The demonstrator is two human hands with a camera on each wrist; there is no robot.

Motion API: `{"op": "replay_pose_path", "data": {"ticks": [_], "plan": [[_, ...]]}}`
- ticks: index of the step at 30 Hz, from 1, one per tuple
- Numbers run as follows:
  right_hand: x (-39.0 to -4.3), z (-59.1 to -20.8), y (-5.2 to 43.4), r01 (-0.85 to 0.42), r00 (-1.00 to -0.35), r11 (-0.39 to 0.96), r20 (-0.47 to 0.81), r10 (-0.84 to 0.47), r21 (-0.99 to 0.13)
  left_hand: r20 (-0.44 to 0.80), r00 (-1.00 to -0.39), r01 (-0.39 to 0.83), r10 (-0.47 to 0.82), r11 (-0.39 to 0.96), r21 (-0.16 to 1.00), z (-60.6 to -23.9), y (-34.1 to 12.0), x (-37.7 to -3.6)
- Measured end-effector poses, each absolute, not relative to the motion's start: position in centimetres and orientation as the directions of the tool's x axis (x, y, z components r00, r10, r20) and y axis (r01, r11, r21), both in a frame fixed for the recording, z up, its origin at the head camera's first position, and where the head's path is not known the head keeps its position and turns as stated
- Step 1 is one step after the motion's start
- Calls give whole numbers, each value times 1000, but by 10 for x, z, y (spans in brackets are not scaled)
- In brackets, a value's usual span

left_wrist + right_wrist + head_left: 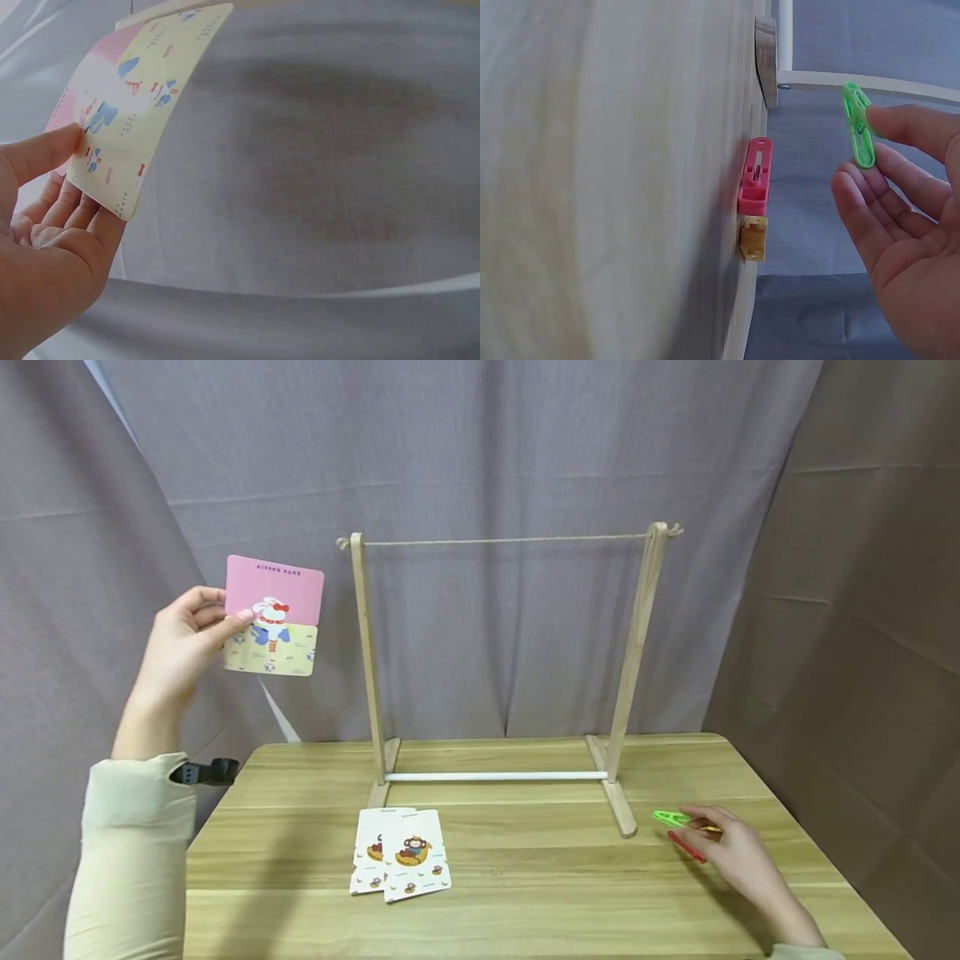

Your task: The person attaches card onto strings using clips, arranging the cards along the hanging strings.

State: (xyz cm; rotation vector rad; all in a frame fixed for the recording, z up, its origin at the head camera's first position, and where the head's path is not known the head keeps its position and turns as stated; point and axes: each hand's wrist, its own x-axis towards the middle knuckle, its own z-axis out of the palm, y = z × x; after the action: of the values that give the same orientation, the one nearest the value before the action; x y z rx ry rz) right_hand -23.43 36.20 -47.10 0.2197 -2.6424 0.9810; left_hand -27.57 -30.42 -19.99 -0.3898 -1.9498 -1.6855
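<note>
Holding up a pink and yellow card (273,614) in the left hand (183,643), high in the air, to the left of the wooden rack (367,652) and well away from the counter (540,910). Pinching the card's left edge between thumb and fingers (45,150), with the bunny picture facing out. Down low on the other side, reaching with the right hand (738,852) next to the rack's right foot. Nipping a green peg (857,124) lightly in the tips of those fingers, just off the wood. Leaving a red peg (755,176) and a little yellow peg (753,238) flat on the counter, right beside the hand. Nothing yet on the string (502,540) across the top of the rack. Two more cards (401,860) lying in a small pile in front of the rack's left foot. Looks like the step of getting a peg while keeping a card ready. Probably next: bringing card and peg together up at the string, lining the card's top edge with it, then squeezing the peg open over both. Needs a firm pinch so the tiny peg does not slip.
</note>
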Motion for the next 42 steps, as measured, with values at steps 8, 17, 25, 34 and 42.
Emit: {"op": "replay_pose_path", "data": {"ticks": [8, 17, 25, 34, 42], "plan": [[-235, -471, 361, -263, -929, 749, 368, -27, -608, 585, -805, 581, -101, 63, 811, -199, -291, -279], [-236, -472, 359, -268, -923, 746, 384, -18, -610, 598, -796, 596, -93, 53, 802, -197, -274, -285], [-238, -471, 359, -274, -921, 745, 389, -22, -608, 601, -797, 603, -61, -23, 797, -197, -258, -294], [-237, -471, 359, -282, -916, 731, 400, -13, -622, 599, -798, 602, -63, -117, 790, -196, -242, -302], [-237, -470, 359, -291, -906, 724, 423, 2, -626, 578, -811, 583, -86, -180, 792, -197, -228, -307]]}}
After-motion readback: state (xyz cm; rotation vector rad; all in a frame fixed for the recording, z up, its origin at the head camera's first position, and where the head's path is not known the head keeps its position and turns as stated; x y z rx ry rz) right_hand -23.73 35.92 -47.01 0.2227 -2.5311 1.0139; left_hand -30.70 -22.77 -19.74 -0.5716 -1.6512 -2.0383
